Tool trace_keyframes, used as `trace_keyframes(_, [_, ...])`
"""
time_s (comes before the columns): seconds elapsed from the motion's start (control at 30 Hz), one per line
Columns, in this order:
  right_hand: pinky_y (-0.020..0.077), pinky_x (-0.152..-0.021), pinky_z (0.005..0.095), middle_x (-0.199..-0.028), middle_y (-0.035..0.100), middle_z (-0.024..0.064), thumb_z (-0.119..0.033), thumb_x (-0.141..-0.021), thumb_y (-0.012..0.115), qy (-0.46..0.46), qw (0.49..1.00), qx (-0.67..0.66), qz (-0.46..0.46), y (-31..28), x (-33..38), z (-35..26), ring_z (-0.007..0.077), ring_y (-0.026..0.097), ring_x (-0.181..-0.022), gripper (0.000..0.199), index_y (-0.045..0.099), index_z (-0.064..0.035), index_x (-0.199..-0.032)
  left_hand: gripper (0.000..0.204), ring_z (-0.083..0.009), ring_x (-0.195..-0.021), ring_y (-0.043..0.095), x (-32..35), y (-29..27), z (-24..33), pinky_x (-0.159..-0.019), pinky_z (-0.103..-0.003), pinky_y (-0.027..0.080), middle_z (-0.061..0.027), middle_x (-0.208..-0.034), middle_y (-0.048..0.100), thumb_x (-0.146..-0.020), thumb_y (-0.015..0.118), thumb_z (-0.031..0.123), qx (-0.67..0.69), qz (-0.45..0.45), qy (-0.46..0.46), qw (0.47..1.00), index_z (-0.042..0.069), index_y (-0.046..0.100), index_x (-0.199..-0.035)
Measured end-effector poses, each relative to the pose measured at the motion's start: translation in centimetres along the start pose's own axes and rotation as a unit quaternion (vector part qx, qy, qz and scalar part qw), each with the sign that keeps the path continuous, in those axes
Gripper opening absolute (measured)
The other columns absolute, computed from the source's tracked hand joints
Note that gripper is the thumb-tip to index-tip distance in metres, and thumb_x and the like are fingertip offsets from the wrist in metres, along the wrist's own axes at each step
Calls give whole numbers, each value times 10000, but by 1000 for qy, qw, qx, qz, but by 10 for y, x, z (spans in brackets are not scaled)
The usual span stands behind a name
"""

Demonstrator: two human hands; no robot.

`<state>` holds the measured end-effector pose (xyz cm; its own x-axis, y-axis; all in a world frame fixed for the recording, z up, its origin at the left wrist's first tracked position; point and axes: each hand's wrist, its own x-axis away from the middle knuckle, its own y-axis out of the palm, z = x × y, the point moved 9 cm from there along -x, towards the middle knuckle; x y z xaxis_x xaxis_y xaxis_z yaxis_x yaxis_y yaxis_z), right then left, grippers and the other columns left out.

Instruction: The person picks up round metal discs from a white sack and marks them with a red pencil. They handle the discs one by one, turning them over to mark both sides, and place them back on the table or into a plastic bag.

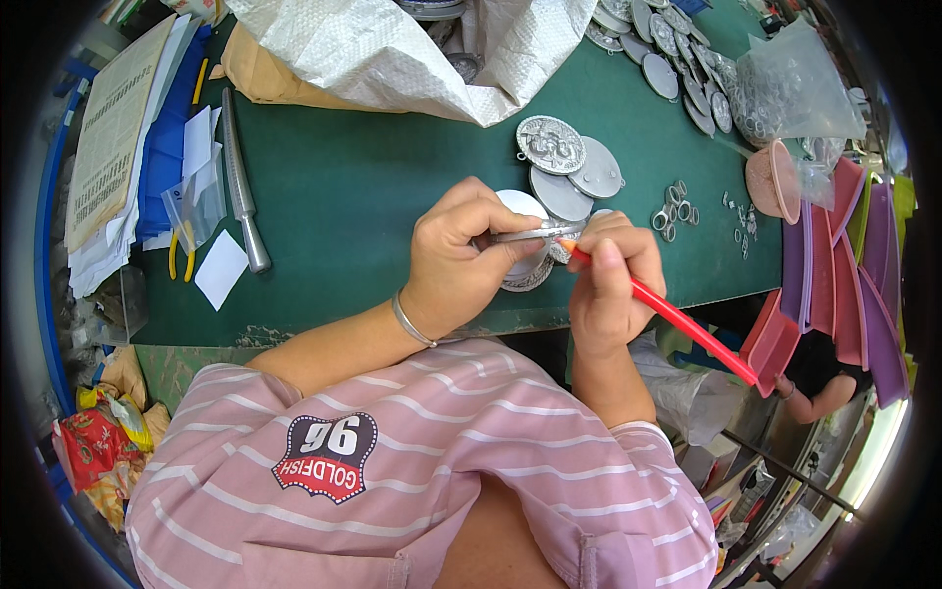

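A green-topped workbench (334, 187) is filling most of the view, its front edge (245, 334) showing worn, chipped paint. Daylight is falling evenly across it. At the lower right, bright light is glaring off a pale surface (868, 461) beside the bench.

One head-worn fisheye view looks steeply down from close above the green surface (343, 187), its near edge crossing mid-frame and straight edges bowing toward the rim.

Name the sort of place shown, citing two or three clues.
Probably a small craft workshop: a green bench, piles of metal discs, loose rings, and stacked plastic trays.
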<state>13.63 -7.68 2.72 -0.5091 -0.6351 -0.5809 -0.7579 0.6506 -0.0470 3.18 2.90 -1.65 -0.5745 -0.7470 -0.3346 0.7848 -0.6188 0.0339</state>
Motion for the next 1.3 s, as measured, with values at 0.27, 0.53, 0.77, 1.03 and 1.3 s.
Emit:
trace_keyframes(0.27, [406,-610,284,-692,539,108,-40,-852,475,16,995,-86,45,-4,4,11,143,482,-616,81,495,21,-803,171,-57,-609,502,0,-1,-6,-521,-196,410,-15,-752,525,-668,721,-40,-1,-6,-27,1000,26,673,-818])
trace_keyframes(0.53, [415,-620,267,-734,565,110,-41,-873,500,-10,999,-29,33,3,3,3,144,504,-647,61,493,14,-848,145,-59,-709,564,0,2,-6,-600,-183,478,-29,-834,518,-726,687,-52,83,-6,-73,994,-21,647,-862])
trace_keyframes(0.77, [423,-610,264,-742,577,113,-22,-871,512,-9,1000,12,21,9,3,4,151,521,-664,44,506,20,-859,166,-58,-694,533,2,4,-6,-584,-173,463,-36,-828,510,-721,695,-57,79,-13,-67,995,-19,626,-867])
trace_keyframes(1.03, [431,-591,265,-715,588,112,-17,-868,518,-20,998,58,25,11,1,4,155,537,-652,42,510,19,-848,170,-64,-698,539,3,4,-8,-603,-178,477,-40,-833,510,-722,690,-67,45,-28,-60,997,-20,617,-868])
trace_keyframes(1.3, [432,-617,266,-723,576,121,5,-871,466,25,999,-18,44,2,2,17,146,525,-655,44,482,7,-830,130,-42,-655,540,0,2,-9,-549,-169,451,-9,-784,521,-726,702,-17,86,10,-70,994,-10,645,-842])
